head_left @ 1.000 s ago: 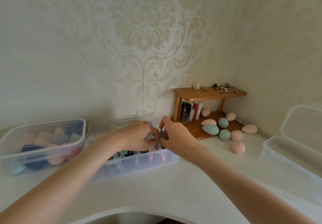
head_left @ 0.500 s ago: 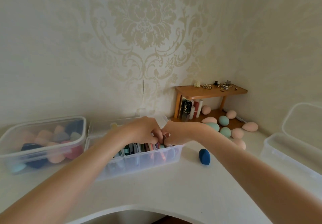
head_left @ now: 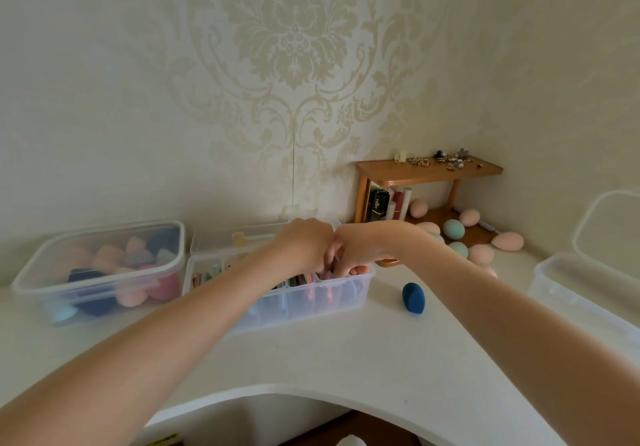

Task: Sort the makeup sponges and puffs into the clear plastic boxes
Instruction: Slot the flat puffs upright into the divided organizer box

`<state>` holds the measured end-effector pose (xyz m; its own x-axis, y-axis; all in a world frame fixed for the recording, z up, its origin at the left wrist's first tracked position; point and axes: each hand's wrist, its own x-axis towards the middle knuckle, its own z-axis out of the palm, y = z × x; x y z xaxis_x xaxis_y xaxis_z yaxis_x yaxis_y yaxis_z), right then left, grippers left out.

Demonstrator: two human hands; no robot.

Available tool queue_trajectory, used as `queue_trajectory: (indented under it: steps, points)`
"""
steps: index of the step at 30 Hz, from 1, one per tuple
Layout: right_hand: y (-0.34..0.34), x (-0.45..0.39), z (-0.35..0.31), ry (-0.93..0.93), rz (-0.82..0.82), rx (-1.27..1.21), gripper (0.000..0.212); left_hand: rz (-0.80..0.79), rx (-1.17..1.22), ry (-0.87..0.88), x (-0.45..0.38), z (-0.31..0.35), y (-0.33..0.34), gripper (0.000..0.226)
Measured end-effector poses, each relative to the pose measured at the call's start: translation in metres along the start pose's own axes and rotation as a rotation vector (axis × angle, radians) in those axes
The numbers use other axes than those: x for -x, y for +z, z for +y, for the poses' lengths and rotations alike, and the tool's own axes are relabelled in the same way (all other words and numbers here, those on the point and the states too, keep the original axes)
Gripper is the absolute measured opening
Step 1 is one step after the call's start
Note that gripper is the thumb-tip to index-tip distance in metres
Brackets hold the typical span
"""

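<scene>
Blue sponge (head_left: pixel 413 297) beside right hand (head_left: pixel 360 251)

You have clear, glossy plastic in the divided box (head_left: pixel 298 301), the lidded box (head_left: pixel 100 272) left of it and the open box (head_left: pixel 585 293) at the right. The dark blue sponge (head_left: pixel 413 298) looks matt and soft on your smooth white counter (head_left: pixel 346 352). The small shelf (head_left: pixel 429 170) is smooth, satin-finished wood, and the wall (head_left: pixel 277 64) wears matt, patterned wallpaper.

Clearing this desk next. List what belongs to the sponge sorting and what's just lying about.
Job: left hand, right hand, divided box, closed box, blue sponge, egg sponges, empty box.
Lying about: wooden shelf, trinkets, lipsticks.
</scene>
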<state>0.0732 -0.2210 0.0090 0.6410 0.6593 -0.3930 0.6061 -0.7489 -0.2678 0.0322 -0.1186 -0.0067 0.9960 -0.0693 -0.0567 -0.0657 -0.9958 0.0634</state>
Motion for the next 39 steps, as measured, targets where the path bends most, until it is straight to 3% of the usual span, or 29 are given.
queue_trajectory:
  steps: [10,15,17,18,20,21,24,30,33,35,39]
  points:
    - [0.004,-0.013,-0.004,0.045,0.001,0.068,0.031,0.129,0.077,-0.017,0.0,-0.011,0.004,0.017]
    - [0.019,-0.016,-0.007,0.007,0.126,0.284,0.011,0.193,0.348,0.004,0.016,-0.029,-0.005,0.016]
    - [0.016,-0.014,-0.005,-0.004,0.104,0.259,0.016,0.203,0.465,-0.006,0.028,-0.041,-0.02,0.018]
    - [0.012,-0.011,-0.003,0.0,0.084,0.166,0.029,0.193,0.472,-0.02,0.034,-0.048,-0.027,0.018]
    - [-0.001,0.0,-0.002,-0.02,0.087,-0.033,0.047,0.137,0.431,-0.046,0.047,-0.058,-0.034,0.02]
    - [-0.007,0.006,-0.001,-0.046,0.137,-0.069,0.045,0.097,0.405,-0.052,0.052,-0.061,-0.035,0.022]
    - [-0.011,0.02,-0.004,-0.129,0.305,0.033,0.033,-0.007,0.31,-0.078,0.066,-0.061,-0.026,0.027]
    - [0.024,0.024,-0.003,-0.189,0.224,0.199,0.043,-0.108,0.077,-0.036,0.07,-0.051,-0.005,0.04]
    - [0.037,0.02,0.003,-0.182,0.247,0.366,0.05,-0.09,0.021,-0.016,0.065,-0.046,0.003,0.032]
    - [0.046,0.013,0.003,-0.214,0.337,0.514,0.037,-0.061,0.025,-0.006,0.065,-0.045,0.004,0.026]
    - [0.051,0.008,-0.008,-0.21,0.404,0.489,0.028,-0.013,0.027,0.013,0.07,-0.043,0.006,0.024]
